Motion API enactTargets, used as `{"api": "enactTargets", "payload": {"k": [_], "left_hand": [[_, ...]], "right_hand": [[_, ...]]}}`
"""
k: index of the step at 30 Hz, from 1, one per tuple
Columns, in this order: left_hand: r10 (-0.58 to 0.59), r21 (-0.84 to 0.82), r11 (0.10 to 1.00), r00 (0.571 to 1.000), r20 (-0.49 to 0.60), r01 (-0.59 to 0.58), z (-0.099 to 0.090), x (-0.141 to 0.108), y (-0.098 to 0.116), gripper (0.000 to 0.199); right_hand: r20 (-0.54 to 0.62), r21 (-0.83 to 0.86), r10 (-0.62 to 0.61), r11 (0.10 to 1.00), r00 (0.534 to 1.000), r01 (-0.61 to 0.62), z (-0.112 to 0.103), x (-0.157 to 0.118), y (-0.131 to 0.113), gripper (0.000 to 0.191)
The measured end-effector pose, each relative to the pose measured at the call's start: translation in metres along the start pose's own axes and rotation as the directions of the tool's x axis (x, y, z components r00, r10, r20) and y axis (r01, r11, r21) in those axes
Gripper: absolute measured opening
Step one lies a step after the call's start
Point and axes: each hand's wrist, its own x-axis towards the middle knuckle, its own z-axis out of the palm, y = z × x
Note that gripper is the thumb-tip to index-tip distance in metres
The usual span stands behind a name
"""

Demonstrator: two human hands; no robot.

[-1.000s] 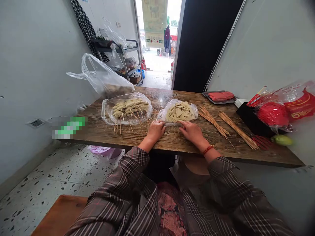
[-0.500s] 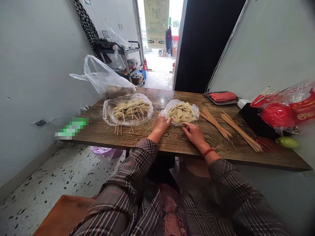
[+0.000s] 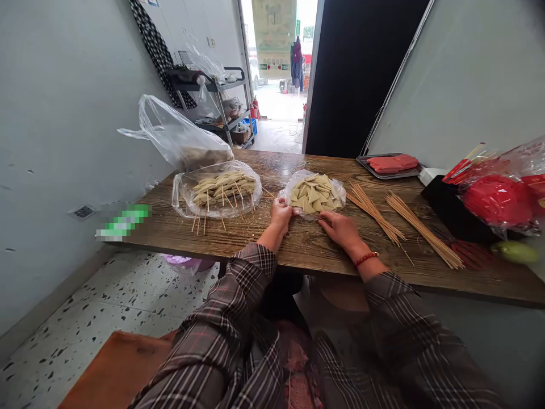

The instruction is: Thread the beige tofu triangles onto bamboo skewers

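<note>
Well, from where I stood, the pile of flat, pale pieces (image 3: 315,193) sat just beyond both hands on the wooden desk (image 3: 238,244), in an open clear plastic bag (image 3: 339,194). It spread roughly round, with no clear long axis, and some of the pieces showed pointed corners. The left hand (image 3: 281,215) was at the bag's near left corner and the right hand (image 3: 342,230) at its near right side, so neither looked plainly closer. A short gap parted their fingertips, right along the near rim of the plastic.

As for the grip, the fingers of both hands were curled in, seemingly touching that rim; whether either pinched the plastic or something thin, I couldn't tell.

Off to the right lay a crossed bundle of thin sticks (image 3: 377,215), slanting from the far left to the near right, with the right hand the nearer to it. Left of the left hand, well apart, rested a second pile of pale pieces (image 3: 223,186), some with sticks poking out toward the near edge of the desk.
</note>
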Motion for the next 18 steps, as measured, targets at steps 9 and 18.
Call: {"api": "enactTargets", "payload": {"k": [9, 18], "left_hand": [[-0.036, 0.007, 0.999, 0.993, 0.110, 0.036, -0.001, 0.000, 0.008, 0.025], [0.275, 0.380, 0.886, 0.961, 0.028, -0.264, -0.036, -0.027, 0.015, 0.020]], "right_hand": [[0.015, 0.064, -0.075, 0.995, 0.997, 0.074, -0.003, -0.003, 0.024, 0.027], [-0.053, 0.118, -0.107, 0.987, 0.993, 0.112, -0.001, -0.008, 0.024, 0.030]]}}
